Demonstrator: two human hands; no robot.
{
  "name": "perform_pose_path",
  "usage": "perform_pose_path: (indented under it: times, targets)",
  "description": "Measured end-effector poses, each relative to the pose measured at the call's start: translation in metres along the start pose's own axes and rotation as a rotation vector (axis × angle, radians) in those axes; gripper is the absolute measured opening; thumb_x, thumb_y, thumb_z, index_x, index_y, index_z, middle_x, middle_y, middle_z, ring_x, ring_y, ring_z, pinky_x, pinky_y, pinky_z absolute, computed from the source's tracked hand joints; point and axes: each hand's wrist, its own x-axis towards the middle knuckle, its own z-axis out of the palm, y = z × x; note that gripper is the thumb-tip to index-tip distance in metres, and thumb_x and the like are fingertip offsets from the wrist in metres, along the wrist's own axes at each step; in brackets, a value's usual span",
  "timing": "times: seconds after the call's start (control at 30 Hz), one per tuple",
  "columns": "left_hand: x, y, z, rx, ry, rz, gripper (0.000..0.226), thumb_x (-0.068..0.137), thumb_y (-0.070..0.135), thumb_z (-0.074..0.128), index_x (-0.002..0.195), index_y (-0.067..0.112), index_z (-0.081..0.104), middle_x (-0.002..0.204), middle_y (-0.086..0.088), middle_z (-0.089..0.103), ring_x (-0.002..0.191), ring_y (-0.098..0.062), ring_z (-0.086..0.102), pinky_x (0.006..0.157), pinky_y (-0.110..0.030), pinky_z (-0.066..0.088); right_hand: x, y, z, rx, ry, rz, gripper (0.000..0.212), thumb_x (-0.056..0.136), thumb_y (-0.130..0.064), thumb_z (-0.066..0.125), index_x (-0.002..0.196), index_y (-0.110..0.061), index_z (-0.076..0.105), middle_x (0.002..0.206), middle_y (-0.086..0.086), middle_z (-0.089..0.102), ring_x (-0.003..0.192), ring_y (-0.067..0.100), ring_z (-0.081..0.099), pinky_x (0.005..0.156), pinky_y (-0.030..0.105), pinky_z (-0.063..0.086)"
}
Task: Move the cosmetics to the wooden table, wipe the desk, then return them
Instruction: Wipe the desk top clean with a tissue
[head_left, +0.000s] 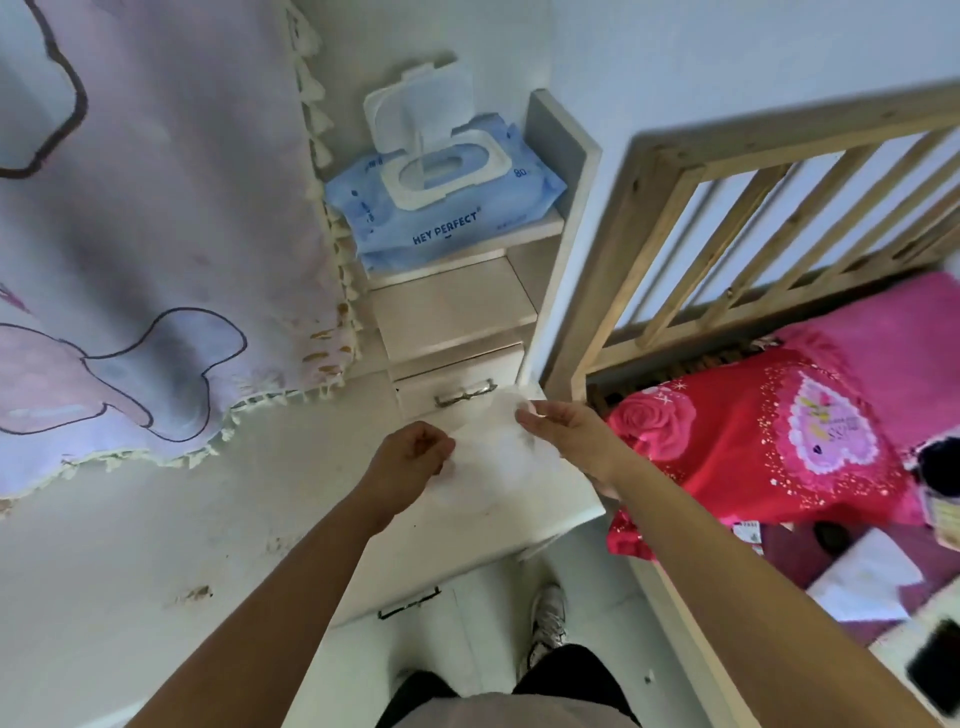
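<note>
A white wet wipe (493, 441) is stretched between my two hands above the white desk (218, 535). My left hand (413, 452) pinches its left edge with closed fingers. My right hand (563, 431) grips its upper right corner. A blue pack of wet wipes (452, 223) lies on the upper shelf with its white flip lid open and a wipe tip sticking up. No cosmetics are in view.
A lilac cloth with a cartoon print (156, 234) covers the desk's far left. Small drawers (457, 384) stand under the shelf. At right is a wooden crib rail (727, 218) with red and pink bedding (769, 441). My shoe (548, 618) is on the floor.
</note>
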Motion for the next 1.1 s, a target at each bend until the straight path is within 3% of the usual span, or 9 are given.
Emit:
perform_pose_path:
  times: [0.07,0.2,0.3,0.4,0.47,0.6,0.77,0.97,1.1]
  targets:
    - [0.004,-0.014,0.011,-0.027,-0.041,-0.053,0.010,0.094,0.017,0.062,0.088,0.009,0.063,0.062,0.006,0.057,0.055,-0.006,0.048,0.057,-0.019,0.040,-0.001,0.012,-0.006,-0.054,0.006,0.009,0.024,0.089,-0.028,0.070,0.113,-0.026,0.068,0.111,0.003,0.071,0.106,0.017,0.064,0.100,0.032,0.046]
    - [0.006,-0.036,0.044,-0.147,-0.106,-0.170,0.010,0.094,0.013,0.062,0.090,0.004,0.060,0.068,-0.004,0.055,0.060,-0.017,0.048,0.062,-0.028,0.046,0.008,0.032,-0.018,-0.227,0.191,-0.020,0.027,0.096,-0.010,0.058,0.120,-0.020,0.065,0.114,0.023,0.062,0.084,0.017,0.055,0.073,0.028,0.045]
    - [0.012,-0.051,0.073,-0.286,-0.128,-0.251,0.007,0.095,0.010,0.061,0.092,0.004,0.061,0.085,-0.015,0.057,0.073,-0.026,0.052,0.074,-0.040,0.050,0.026,0.047,-0.028,-0.281,0.271,-0.069,0.029,0.095,-0.010,0.057,0.122,-0.022,0.060,0.114,0.012,0.064,0.092,0.018,0.062,0.079,0.029,0.052]
    - [0.025,-0.058,0.097,-0.379,-0.094,-0.296,0.002,0.093,0.008,0.062,0.092,0.007,0.062,0.085,-0.014,0.058,0.074,-0.026,0.056,0.074,-0.038,0.054,0.051,0.058,-0.041,-0.401,0.354,-0.146,0.034,0.092,-0.019,0.064,0.125,-0.024,0.057,0.107,-0.011,0.063,0.091,0.006,0.058,0.075,0.013,0.046]
    - [0.039,-0.064,0.108,-0.370,0.011,-0.304,0.004,0.094,0.009,0.062,0.096,0.011,0.064,0.091,-0.011,0.063,0.078,-0.023,0.060,0.076,-0.034,0.056,0.073,0.069,-0.047,-0.563,0.402,-0.225,0.040,0.092,-0.021,0.066,0.130,-0.019,0.056,0.114,-0.008,0.059,0.100,0.008,0.054,0.086,0.018,0.042]
    - [0.055,-0.091,0.100,0.325,0.151,-0.187,0.036,0.097,0.025,0.054,0.133,0.020,0.052,0.136,-0.004,0.052,0.117,-0.021,0.053,0.097,-0.033,0.043,0.098,0.111,-0.035,-1.005,0.391,-0.277,0.053,0.097,-0.020,0.053,0.148,-0.010,0.039,0.154,0.019,0.032,0.145,0.034,0.024,0.117,0.044,0.023]
    - [0.039,-0.133,0.061,0.835,0.118,-0.165,0.051,0.098,0.019,0.045,0.147,0.010,0.036,0.159,-0.016,0.021,0.146,-0.034,0.019,0.117,-0.047,0.023,0.081,0.180,-0.005,-1.144,0.183,-0.279,0.056,0.103,-0.023,0.042,0.154,-0.006,0.025,0.162,0.021,0.008,0.151,0.036,0.005,0.121,0.049,0.014]
    - [0.022,-0.163,0.011,0.954,0.245,-0.173,0.056,0.093,0.006,0.044,0.148,0.002,0.032,0.159,-0.016,0.022,0.147,-0.034,0.016,0.119,-0.047,0.020,0.089,0.202,0.047,-1.091,0.300,-0.279,0.060,0.104,-0.030,0.036,0.155,-0.004,0.019,0.162,0.022,0.008,0.151,0.037,0.005,0.122,0.049,0.010]
    - [0.024,-0.169,-0.012,0.983,0.268,-0.089,0.055,0.087,-0.002,0.047,0.141,0.009,0.049,0.151,-0.004,0.041,0.140,-0.027,0.038,0.104,-0.048,0.044,0.106,0.193,0.115,-1.103,0.255,-0.422,0.058,0.104,-0.033,0.027,0.155,-0.006,0.021,0.163,0.016,0.010,0.151,0.032,0.004,0.123,0.045,0.007]
